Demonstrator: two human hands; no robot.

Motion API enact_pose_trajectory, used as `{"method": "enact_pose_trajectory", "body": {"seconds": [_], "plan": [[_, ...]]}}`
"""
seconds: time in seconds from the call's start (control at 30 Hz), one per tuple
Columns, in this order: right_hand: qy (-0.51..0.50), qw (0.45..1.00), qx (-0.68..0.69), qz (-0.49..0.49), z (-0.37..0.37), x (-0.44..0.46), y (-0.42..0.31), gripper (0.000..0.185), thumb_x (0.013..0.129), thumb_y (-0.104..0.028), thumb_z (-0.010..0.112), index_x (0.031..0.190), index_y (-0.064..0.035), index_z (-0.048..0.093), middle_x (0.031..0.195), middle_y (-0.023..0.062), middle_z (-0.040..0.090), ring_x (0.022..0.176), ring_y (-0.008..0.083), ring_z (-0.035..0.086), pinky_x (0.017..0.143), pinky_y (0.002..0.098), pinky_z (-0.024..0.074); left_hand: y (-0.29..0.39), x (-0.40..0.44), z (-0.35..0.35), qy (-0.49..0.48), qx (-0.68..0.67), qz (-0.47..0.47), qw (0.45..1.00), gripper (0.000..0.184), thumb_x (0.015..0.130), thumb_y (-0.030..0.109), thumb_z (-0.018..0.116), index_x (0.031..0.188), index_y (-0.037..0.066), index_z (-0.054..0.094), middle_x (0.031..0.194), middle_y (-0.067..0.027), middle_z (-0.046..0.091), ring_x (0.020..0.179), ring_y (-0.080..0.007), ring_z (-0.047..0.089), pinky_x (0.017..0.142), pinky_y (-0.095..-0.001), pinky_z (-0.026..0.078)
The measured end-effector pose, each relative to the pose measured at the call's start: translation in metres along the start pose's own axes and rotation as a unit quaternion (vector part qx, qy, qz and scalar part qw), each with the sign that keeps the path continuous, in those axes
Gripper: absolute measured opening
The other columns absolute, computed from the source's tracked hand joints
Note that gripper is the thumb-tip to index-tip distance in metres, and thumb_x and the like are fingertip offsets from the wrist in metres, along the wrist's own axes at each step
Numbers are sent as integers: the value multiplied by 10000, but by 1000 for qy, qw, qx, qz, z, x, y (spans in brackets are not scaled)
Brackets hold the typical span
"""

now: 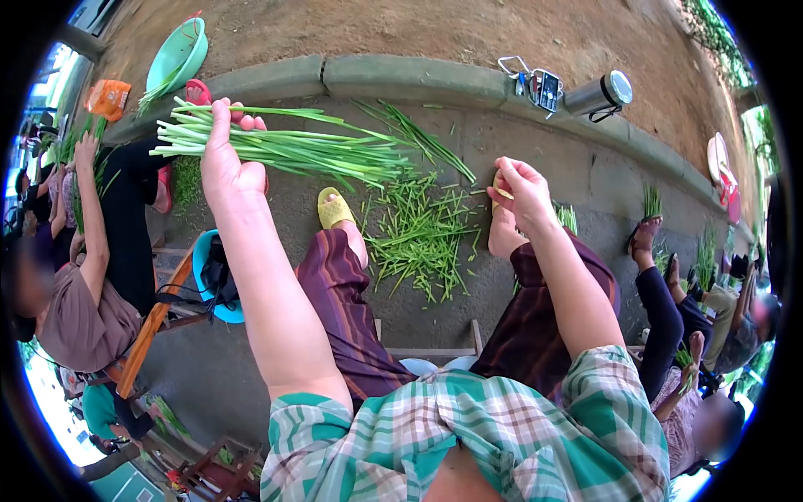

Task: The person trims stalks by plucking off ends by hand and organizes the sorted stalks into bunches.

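My left hand (231, 167) is closed round a bunch of long green chives (322, 152), held sideways in the air. Their pale ends stick out to the left, and the green ends point right. My right hand (525, 194) is raised apart from the bunch, with thumb and fingers pinched together. Whether a small piece sits in that pinch, I cannot make out. Between my feet, a heap of short green cuttings (418, 233) lies on the ground. Several longer stems (427, 140) lie beyond the heap, near the kerb.
A concrete kerb (401, 74) runs across the front. On it stand a steel flask (592, 94) and a phone (548, 90). A green basin (186, 58) and an orange bag (107, 99) are far left; a blue bucket (203, 268) is nearer. Seated people work on both sides.
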State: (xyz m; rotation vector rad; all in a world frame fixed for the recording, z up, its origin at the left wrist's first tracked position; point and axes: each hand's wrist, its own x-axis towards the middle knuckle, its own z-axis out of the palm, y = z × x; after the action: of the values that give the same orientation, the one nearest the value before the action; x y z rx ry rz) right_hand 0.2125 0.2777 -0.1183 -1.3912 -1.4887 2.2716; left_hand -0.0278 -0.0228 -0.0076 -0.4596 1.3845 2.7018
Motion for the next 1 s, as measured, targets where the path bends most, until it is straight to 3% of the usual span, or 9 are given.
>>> {"method": "enact_pose_trajectory", "body": {"seconds": [0.1,0.13,0.27,0.33,0.37,0.43,0.53,0.73,1.0], "plan": [[-10,999,-38,23,-4,10,10,183,953,-249,619,1037,-90,655,806,-43,578,697,49,544,710,266,559,-3,-8,7,-1,42,-5,999,269,870,204,730,1056,55,607,1015,-85,655,781,-167,589,790,-362,510],[-21,996,-59,61,-3,9,16,207,961,-249,606,1069,-79,656,813,-35,587,698,53,553,706,261,559,-6,-7,6,-25,61,-15,998,295,903,215,689,1115,50,569,1083,-111,652,907,-218,622,827,-380,508],[-46,977,-183,98,15,37,114,313,963,-82,552,1269,-20,566,975,113,688,731,125,658,662,258,550,-16,-9,12,-76,88,-53,992,329,943,228,630,1187,41,513,1147,-154,642,1046,-294,639,859,-432,510],[-68,884,-463,-9,10,48,172,287,842,-173,666,1100,-55,706,982,136,722,843,200,700,787,343,547,-19,-14,16,-73,97,-67,990,307,934,219,642,1171,58,531,1127,-148,642,1066,-304,628,887,-449,506],[-77,855,-513,16,12,44,179,248,793,-256,686,977,-105,756,950,132,723,885,231,698,846,352,533,-20,-17,18,-72,103,-75,989,287,925,211,654,1154,74,549,1106,-141,643,1086,-313,616,916,-466,502],[-19,840,-541,45,12,45,193,242,783,-303,685,946,-142,765,928,134,719,910,256,691,844,366,534,-26,-29,26,-70,113,-88,987,270,930,216,652,1131,57,567,957,-92,638,932,-238,642,910,-440,513],[29,846,-529,54,-4,66,198,221,786,-303,683,922,-147,760,930,111,724,896,265,692,836,381,537,-36,-59,43,-98,234,-75,964,231,931,194,654,1059,13,590,748,7,532,636,-87,518,732,-339,539],[127,847,-515,-35,-31,145,197,210,784,-285,692,912,-129,750,863,96,725,841,262,697,777,389,541,-46,-116,59,-177,299,-68,935,204,1005,234,531,1021,32,552,711,29,455,609,-83,466,728,-313,487],[82,892,-435,-89,39,209,188,182,812,-264,671,899,-120,740,836,111,713,813,299,683,769,403,534,-43,-118,46,-283,287,-116,908,181,1030,261,452,1014,81,464,700,23,434,576,-82,429,722,-305,468]]}}
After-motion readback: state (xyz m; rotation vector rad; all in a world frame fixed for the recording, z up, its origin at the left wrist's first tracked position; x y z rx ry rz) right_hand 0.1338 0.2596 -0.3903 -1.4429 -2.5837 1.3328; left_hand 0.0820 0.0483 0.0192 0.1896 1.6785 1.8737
